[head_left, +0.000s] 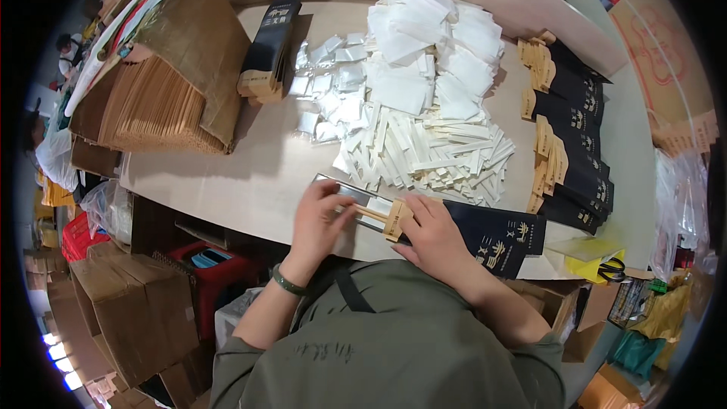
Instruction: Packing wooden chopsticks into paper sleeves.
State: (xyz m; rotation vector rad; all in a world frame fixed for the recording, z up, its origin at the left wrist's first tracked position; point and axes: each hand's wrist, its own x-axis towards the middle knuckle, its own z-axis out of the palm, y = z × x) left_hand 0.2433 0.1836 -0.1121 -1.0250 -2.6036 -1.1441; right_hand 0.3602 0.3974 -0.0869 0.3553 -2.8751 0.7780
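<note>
At the desk's near edge, pinch the sleeve (492,236) mouth with your right hand (434,236); left hand (322,216), fingers pressed together, keeps the chopsticks (372,216) straight.

Black sleeve (496,236) with gold print; white sachets (432,53); green wristband (287,282).

Two hands (322,220), one scissors (609,269), perhaps nine black sleeves (579,174), sachets uncountable.
</note>
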